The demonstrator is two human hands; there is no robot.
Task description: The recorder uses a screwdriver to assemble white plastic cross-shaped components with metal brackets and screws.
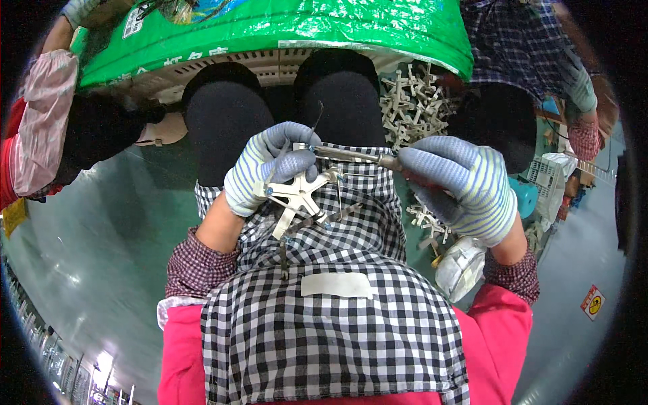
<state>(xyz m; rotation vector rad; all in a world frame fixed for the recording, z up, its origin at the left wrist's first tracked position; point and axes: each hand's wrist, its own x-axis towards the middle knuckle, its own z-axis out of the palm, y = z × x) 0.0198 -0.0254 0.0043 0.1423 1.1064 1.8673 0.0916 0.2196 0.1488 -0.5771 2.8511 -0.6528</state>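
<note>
My left hand (pixel 266 165), in a striped knit glove, is closed on a white star-shaped part (pixel 298 196) with several arms, above my lap. Small blue bits and thin dark strips sit at the tips of its arms. In my gloved right hand (pixel 466 183) is a slender metal hand tool (pixel 358 156), pointing left; its exact kind is unclear. The tool's tip meets or lies very near the arm end beside my left fingers. Those fingers partly cover that arm.
A green plastic sheet (pixel 304 27) drapes over a pale crate (pixel 260 65) beyond my knees. Many similar white parts (pixel 417 101) lie heaped to the right of my legs. A crumpled pale bag (pixel 461 268) is by my right elbow. Co-workers sit at left (pixel 44 128) and right (pixel 516 54).
</note>
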